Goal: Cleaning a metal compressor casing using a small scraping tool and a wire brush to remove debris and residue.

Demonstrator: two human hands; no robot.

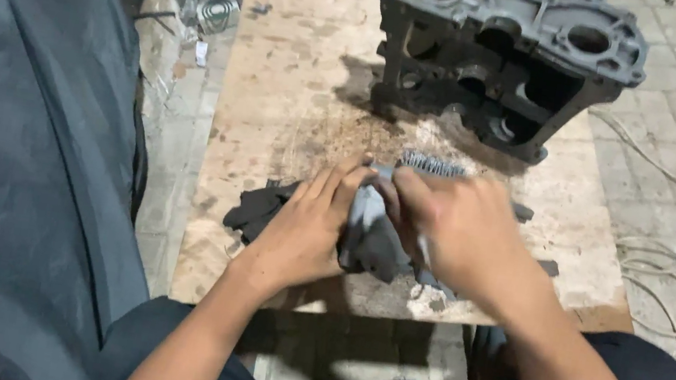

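Stained wooden board [284, 73] on the paving, engine block [504, 54] at its far edge; near edge, left hand [304, 230] presses the dark rag [366, 240] flat, right hand [458, 232] grips a blurry metal part on it

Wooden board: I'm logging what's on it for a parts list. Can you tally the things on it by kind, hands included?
Engine block casting: 1
Dark rag: 1
Metal spring: 1
Hands on the rag, left hand and right hand: 2
Total: 5, all on the wooden board.
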